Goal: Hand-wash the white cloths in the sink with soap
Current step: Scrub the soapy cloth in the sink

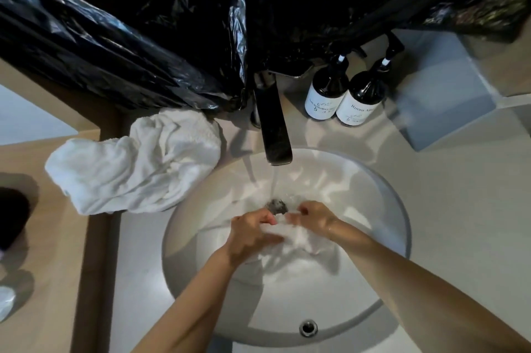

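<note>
A wet white cloth (pixel 298 246) lies bunched in the round white sink (pixel 382 203), just in front of the drain (pixel 277 207). My left hand (pixel 253 233) grips its left part and my right hand (pixel 314 217) pinches its upper right part; the two hands almost touch. Water runs from the dark tap (pixel 274 128) down onto the drain behind my fingers. A heap of dry white cloths (pixel 135 165) rests on the counter left of the sink. Two dark pump bottles (pixel 343 96) with white labels stand behind the basin to the right.
Black plastic sheeting (pixel 172 22) hangs across the wall behind the tap. A pale box (pixel 439 99) sits at the back right. A dark object (pixel 11 214) and a white scrap (pixel 5 303) lie at the left edge. The overflow hole (pixel 308 327) is in the sink's near wall.
</note>
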Demonstrator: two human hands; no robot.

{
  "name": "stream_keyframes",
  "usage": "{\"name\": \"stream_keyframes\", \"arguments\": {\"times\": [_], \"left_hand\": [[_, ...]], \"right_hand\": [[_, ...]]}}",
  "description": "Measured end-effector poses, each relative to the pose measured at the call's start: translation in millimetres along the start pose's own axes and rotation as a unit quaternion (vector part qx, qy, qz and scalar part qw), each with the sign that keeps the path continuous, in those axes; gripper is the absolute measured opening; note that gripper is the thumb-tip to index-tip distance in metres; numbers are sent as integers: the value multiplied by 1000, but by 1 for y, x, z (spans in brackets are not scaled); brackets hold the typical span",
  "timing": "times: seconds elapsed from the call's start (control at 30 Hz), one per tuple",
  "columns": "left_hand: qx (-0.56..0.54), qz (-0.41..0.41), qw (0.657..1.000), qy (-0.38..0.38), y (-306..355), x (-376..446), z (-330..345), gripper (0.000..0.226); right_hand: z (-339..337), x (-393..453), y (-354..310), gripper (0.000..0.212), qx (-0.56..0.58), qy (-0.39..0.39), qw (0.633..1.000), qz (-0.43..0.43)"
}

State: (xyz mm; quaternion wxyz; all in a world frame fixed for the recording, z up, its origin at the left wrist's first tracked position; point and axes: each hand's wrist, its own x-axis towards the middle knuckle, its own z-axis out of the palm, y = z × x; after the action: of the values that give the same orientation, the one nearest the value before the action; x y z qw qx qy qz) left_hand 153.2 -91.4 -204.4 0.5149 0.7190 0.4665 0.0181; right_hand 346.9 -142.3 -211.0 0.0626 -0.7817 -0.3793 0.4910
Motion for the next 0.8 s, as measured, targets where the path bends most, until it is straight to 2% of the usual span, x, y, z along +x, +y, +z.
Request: {"name": "stream_keyframes", "arguments": {"times": [0.07,0.13,0.2,0.33,0.4,0.53,0.6,0.67,0.8], "left_hand": [[-88,-50,995,-5,5,-6,-7,40],[-118,-61,991,7,19,-12,-16,43],[-91,-41,995,7,34,-18,-24,30],[-80,-15,997,-4,79,-38,-43,23],[-51,8,999,14,100,-48,-53,22],[-65,60,995,55,135,-64,-73,30],[-32,81,992,87,143,-66,-78,34],[3,89,990,107,143,-67,-80,40],[66,108,986,105,105,-60,-71,45]], "right_hand": [[-8,-18,-9,36,88,49,994,-44],[-22,-47,-28,33,176,104,971,-121],[-33,-78,-51,31,245,127,941,-196],[-53,-118,-77,28,374,148,886,-233],[-65,-130,-86,33,388,185,868,-249],[-88,-157,-98,30,410,231,829,-303],[-96,-160,-98,41,413,237,820,-317],[-97,-156,-92,46,393,243,825,-325],[-70,-135,-61,31,297,259,863,-316]]}}
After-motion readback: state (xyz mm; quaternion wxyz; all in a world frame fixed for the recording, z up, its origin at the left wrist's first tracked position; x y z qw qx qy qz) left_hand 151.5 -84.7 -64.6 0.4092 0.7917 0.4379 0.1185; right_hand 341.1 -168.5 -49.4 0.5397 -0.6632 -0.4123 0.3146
